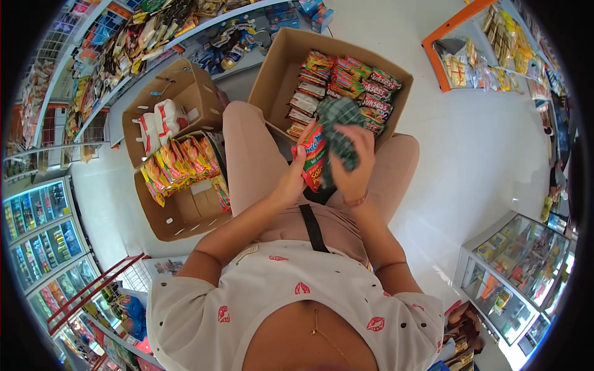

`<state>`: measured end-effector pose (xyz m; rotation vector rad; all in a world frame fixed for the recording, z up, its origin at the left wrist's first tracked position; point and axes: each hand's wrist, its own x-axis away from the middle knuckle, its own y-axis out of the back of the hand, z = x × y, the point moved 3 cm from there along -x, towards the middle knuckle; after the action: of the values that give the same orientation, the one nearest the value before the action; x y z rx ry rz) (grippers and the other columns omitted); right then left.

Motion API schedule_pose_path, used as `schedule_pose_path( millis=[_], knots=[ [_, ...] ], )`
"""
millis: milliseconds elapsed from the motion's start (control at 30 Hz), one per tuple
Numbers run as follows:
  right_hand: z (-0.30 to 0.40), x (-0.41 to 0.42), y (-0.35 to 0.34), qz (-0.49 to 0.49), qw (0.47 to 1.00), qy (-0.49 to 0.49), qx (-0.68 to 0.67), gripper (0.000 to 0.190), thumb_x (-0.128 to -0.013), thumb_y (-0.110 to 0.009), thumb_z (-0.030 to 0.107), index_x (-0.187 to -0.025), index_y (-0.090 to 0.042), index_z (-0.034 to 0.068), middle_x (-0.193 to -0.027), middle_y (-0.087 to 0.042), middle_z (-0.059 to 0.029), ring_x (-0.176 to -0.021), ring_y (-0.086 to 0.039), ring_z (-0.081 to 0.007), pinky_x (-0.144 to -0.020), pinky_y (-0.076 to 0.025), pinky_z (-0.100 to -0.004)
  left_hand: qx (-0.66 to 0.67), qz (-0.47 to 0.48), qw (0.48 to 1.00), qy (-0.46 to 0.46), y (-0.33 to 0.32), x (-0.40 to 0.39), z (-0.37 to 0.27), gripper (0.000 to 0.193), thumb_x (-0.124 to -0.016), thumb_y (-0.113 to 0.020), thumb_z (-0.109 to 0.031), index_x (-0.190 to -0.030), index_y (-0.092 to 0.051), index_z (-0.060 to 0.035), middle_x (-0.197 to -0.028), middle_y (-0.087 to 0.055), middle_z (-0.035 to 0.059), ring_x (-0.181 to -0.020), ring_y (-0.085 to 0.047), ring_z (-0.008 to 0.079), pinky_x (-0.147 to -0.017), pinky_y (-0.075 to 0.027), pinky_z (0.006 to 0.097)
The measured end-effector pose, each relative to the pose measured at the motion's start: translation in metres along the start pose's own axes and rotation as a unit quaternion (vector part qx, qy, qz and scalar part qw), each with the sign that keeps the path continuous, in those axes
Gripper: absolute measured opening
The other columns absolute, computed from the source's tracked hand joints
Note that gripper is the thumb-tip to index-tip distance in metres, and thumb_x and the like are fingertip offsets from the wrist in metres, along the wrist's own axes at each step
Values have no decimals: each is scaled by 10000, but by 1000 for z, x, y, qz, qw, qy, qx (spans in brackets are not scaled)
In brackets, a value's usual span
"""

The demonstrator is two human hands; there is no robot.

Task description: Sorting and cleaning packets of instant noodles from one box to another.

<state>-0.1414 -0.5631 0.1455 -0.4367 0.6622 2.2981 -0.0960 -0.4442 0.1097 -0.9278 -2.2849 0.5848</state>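
Note:
My left hand [295,174] holds a red and green Indomie noodle packet [314,160] by its left side, above my lap. In my right hand [355,155] is a dark green checked cloth [342,132], bunched up and blurred, against the packet's right side. Just beyond both hands stands an open cardboard box [399,104] with rows of noodle packets [345,76] in it, some red and green, some dark red, some pale. The cloth hides part of those rows.
To the left, a cardboard box [158,222] bears yellow noodle packets [178,162]; another box [199,83] behind it holds white and red packages [167,118]. Snack shelves [222,23] run along the upper left. An orange-edged rack [436,60] and a glass display case [501,273] stand at right.

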Motion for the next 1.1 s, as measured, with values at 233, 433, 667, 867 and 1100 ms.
schedule_pose_path(
  millis=[233,433,667,867,1100],
  knots=[
    [26,17,-1,110,980,168,-5,481,-469,-620,101,-949,-593,90,-851,-507,-65,-712,-459,-256,-643,-365,-336,34,97,986,-131,-9,-12,-32,550,-898,-231,-428,-1340,-143,-115,-1303,-316,106,-1158,-371,240,-972,-302,363],
    [10,-21,29,-33,999,13,24,397,-528,-580,-19,-922,-579,32,-896,-505,-118,-845,-488,-259,-770,-386,-316,97,36,994,17,-19,7,-10,575,-870,-268,-486,-1303,-232,-109,-1231,-399,101,-1093,-433,226,-916,-364,387],
    [48,3,6,110,986,126,-1,485,-479,-634,103,-963,-594,104,-854,-519,-73,-749,-473,-244,-683,-363,-338,47,70,989,-124,-15,-12,-33,558,-886,-251,-458,-1324,-202,-116,-1265,-381,94,-1120,-420,218,-957,-319,360],
    [11,-10,35,-6,999,38,-27,404,-537,-636,64,-935,-577,41,-873,-527,-113,-819,-500,-254,-762,-386,-326,154,74,979,-115,-27,-5,-69,573,-881,-256,-462,-1340,-155,-134,-1313,-310,121,-1185,-347,260,-982,-283,394],
    [-43,10,32,-174,847,-303,-401,277,-786,-477,151,-1014,-524,2,-932,-576,-75,-839,-557,-172,-728,-452,-279,162,17,987,-4,-19,-17,-43,501,-865,-418,-389,-1218,-334,-45,-1196,-445,143,-1063,-479,244,-875,-415,398]
  ],
)
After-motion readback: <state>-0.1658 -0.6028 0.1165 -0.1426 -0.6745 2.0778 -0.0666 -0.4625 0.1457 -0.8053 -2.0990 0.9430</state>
